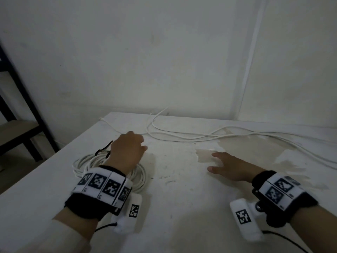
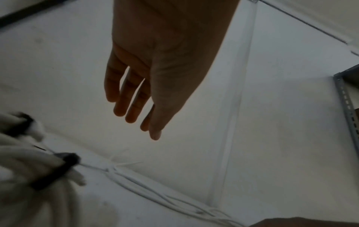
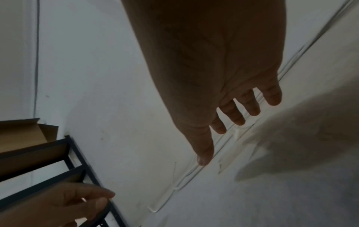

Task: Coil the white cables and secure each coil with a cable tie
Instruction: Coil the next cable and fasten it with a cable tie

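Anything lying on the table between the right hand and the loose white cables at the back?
Nothing: in the head view only bare, stained table separates the right hand from the loose white cables. The right hand is open and empty.

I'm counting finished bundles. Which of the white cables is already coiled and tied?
The coiled cable under the left hand, with a black tie around its loops. The loose cables along the table's far edge lie uncoiled and untied.

The left hand [image 2: 155, 73] is seen from below with its fingers [image 2: 132, 107] extended and slightly spread, nothing being held. A white cable coil [image 2: 25, 176], blurred, is bound by a black cable tie [image 2: 56, 172] at lower left. Loose white cables [image 2: 155, 192] are laid across the desk [image 2: 194, 161] beyond.
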`<state>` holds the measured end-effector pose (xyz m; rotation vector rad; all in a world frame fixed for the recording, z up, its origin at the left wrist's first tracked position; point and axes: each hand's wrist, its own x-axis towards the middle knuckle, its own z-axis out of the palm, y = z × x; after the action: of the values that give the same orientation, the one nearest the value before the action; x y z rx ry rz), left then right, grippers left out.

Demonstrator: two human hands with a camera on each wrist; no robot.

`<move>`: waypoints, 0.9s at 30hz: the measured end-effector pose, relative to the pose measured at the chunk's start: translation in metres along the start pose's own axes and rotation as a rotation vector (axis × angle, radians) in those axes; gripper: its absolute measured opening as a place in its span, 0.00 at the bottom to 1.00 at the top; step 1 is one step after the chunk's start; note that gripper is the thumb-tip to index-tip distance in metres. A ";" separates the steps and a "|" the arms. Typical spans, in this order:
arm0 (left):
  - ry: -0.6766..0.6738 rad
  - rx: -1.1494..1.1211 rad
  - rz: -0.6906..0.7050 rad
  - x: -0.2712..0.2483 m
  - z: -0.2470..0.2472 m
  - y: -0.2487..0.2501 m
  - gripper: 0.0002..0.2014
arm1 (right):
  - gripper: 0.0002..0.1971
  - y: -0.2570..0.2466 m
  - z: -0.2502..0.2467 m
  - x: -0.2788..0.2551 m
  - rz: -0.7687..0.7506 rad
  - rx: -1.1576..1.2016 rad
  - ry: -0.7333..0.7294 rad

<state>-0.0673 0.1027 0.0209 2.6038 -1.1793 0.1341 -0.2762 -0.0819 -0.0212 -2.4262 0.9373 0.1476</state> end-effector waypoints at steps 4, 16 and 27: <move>-0.042 0.042 0.106 0.021 0.011 0.033 0.20 | 0.35 0.008 -0.008 0.022 0.032 -0.061 0.045; -0.307 0.193 0.069 0.096 0.076 0.067 0.21 | 0.28 0.045 -0.042 0.083 0.074 -0.197 0.067; -0.442 0.173 0.071 0.128 0.102 0.073 0.16 | 0.08 0.064 -0.049 0.106 0.077 -0.303 0.173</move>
<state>-0.0398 -0.0651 -0.0359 2.8328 -1.4587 -0.3601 -0.2421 -0.2098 -0.0378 -2.7154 1.1581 0.1156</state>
